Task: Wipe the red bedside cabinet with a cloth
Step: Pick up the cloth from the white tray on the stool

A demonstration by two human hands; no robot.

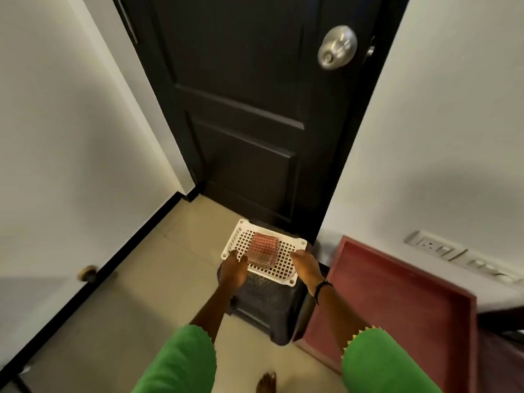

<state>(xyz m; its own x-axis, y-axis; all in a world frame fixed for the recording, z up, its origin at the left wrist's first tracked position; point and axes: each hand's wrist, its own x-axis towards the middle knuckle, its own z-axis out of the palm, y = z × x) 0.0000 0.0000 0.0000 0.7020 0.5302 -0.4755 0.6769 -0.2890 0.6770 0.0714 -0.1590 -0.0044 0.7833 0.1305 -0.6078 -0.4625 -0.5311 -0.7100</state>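
Note:
A folded red-and-white checked cloth (263, 248) lies on a white perforated tray (286, 266), which sits on a black plastic stool (266, 313). My left hand (233, 269) grips the tray's near left edge, fingers curled over the rim. At the tray's right edge is my right hand (306, 265), its fingers on the rim. The red bedside cabinet (394, 304) stands just right of the stool, its flat top with a raised rim facing up. Neither hand touches the cloth.
A dark closed door (249, 109) with a silver knob (337, 48) is straight ahead. White walls flank it. A socket strip (442, 248) is on the right wall above the cabinet. A round doorstop (87, 273) sits by the left skirting. My bare foot (266, 382) is on the tiled floor.

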